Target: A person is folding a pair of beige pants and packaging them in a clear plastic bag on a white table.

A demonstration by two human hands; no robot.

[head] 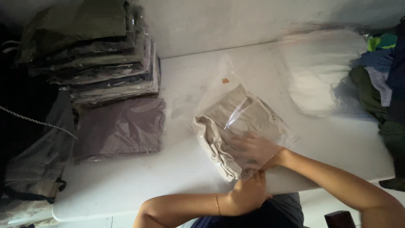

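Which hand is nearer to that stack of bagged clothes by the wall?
Left. The left hand grips the clear bag's near edge; the right hand lies flat on the folded beige garment, farther from the stack.

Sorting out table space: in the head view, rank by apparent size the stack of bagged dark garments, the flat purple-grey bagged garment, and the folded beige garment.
1. Stack of bagged dark garments.
2. Flat purple-grey bagged garment.
3. Folded beige garment, though hands partly cover it.

Dim, soft light; the white surface [337, 139] glows palely, the left edge sinks into shadow, details slightly blurred.
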